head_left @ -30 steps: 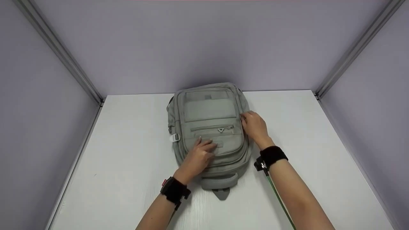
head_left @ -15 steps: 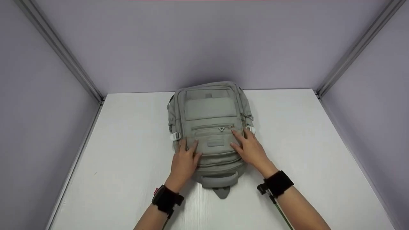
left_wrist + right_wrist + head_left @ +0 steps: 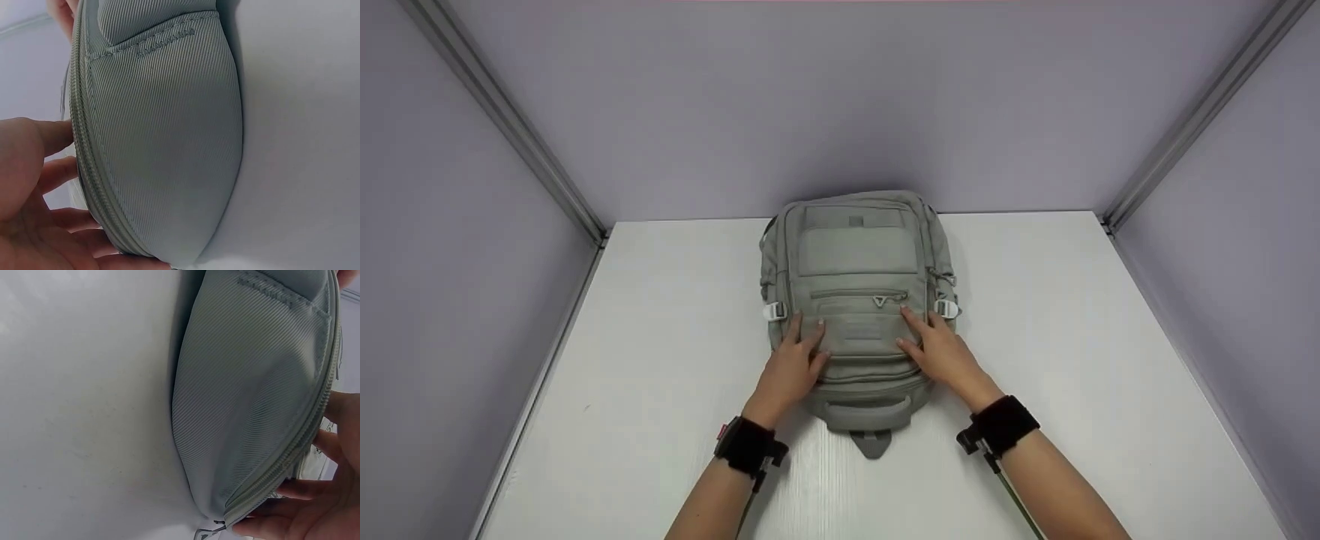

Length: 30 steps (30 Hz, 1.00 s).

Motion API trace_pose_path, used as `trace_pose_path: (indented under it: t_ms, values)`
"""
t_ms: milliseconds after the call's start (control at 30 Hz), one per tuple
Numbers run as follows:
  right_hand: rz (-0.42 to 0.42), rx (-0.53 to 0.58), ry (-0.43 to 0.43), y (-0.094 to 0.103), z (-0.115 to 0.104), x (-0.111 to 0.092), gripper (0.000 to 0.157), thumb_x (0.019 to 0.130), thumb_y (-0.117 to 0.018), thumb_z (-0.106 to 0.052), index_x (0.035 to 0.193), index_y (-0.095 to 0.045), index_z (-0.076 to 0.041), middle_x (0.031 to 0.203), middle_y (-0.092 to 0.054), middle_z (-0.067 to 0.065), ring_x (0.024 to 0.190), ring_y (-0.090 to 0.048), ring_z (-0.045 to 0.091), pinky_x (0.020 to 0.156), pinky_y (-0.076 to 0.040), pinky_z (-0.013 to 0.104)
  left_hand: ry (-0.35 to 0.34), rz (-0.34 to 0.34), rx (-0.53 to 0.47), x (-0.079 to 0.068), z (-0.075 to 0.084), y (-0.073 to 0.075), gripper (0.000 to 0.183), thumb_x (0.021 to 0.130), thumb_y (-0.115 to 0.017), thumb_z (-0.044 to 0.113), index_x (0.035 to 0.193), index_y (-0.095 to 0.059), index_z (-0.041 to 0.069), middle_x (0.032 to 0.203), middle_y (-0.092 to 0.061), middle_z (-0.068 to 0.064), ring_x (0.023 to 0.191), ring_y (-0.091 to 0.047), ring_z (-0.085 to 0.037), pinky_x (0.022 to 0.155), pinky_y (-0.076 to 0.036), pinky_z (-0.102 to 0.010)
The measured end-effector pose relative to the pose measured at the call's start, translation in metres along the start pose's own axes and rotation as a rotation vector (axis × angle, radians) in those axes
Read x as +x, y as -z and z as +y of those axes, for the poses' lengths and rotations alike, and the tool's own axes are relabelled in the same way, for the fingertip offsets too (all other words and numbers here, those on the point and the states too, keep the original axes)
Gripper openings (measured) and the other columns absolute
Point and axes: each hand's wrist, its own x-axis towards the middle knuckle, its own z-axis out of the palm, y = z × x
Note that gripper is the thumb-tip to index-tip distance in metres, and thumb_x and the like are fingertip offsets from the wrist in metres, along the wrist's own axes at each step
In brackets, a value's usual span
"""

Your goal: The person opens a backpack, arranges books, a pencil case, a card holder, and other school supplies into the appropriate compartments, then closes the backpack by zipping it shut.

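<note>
A grey-green backpack (image 3: 859,251) lies front side up on the white table, its carry handle (image 3: 870,415) toward me. On its near left part rests my left hand (image 3: 789,369), fingers spread and fairly straight over the front and side. My right hand (image 3: 949,356) lies on the near right part in much the same way, fingers spread below the front zipper (image 3: 859,293). The left wrist view shows the fingers of the left hand (image 3: 45,208) against the zipped edge. Along the opposite zipped edge, the right hand (image 3: 320,489) touches the bag in the right wrist view.
White buckles (image 3: 774,311) sit on both sides of the backpack. Beneath it is the white table (image 3: 675,322), bounded by a pale back wall (image 3: 840,105) and side walls with grey metal corner posts. A cable (image 3: 1016,499) runs from the right wristband.
The right hand has left the bag's right side edge and come down onto its near right front. My left hand has shifted left. The backpack has turned slightly and now lies straighter.
</note>
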Motion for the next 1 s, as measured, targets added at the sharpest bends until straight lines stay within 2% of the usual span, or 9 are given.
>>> trace_pose_path:
  t_ms: [300,467,600,833,1000]
  values:
    - [-0.048,-0.019,0.035,0.007,0.003,0.015,0.062,0.100,-0.056,-0.039,0.154,-0.033,-0.019,0.143,-0.034,0.037,0.122,-0.046,0.053,0.096,-0.041,0.060,-0.003,0.005,0.015,0.014,-0.002,0.000,0.053,0.100,-0.059,0.033,0.147,-0.047,0.012,0.156,-0.020,-0.029,0.133,-0.031,-0.054,0.093,-0.047,-0.053]
    - [-0.075,-0.036,0.037,0.010,0.005,0.021,0.063,0.101,-0.055,-0.039,0.155,-0.030,-0.019,0.144,-0.033,0.037,0.125,-0.043,0.053,0.099,-0.039,0.059,-0.002,0.002,0.011,0.019,-0.001,0.001,0.053,0.100,-0.058,0.032,0.147,-0.046,0.013,0.156,-0.019,-0.028,0.132,-0.033,-0.053,0.094,-0.046,-0.053]
    - [-0.089,-0.037,0.028,0.012,0.005,0.025,0.064,0.101,-0.055,-0.039,0.156,-0.030,-0.020,0.146,-0.031,0.037,0.128,-0.041,0.053,0.101,-0.037,0.059,-0.005,0.002,0.003,0.022,-0.001,0.001,0.052,0.100,-0.058,0.029,0.147,-0.046,0.012,0.156,-0.019,-0.029,0.130,-0.038,-0.052,0.092,-0.047,-0.053]
    - [-0.103,-0.047,0.029,0.012,0.007,0.027,0.065,0.100,-0.056,-0.040,0.156,-0.029,-0.020,0.146,-0.030,0.038,0.129,-0.039,0.053,0.103,-0.035,0.059,-0.025,0.012,0.035,0.024,-0.001,0.000,0.050,0.100,-0.059,0.028,0.146,-0.047,0.012,0.155,-0.020,-0.030,0.130,-0.035,-0.056,0.091,-0.048,-0.054]
    - [-0.092,-0.046,0.013,0.012,0.008,0.026,0.064,0.101,-0.055,-0.039,0.156,-0.028,-0.022,0.147,-0.031,0.036,0.129,-0.040,0.051,0.102,-0.036,0.058,-0.005,0.002,0.061,0.025,0.000,-0.001,0.051,0.101,-0.057,0.030,0.148,-0.045,0.015,0.156,-0.020,-0.027,0.128,-0.040,-0.052,0.079,-0.053,-0.051]
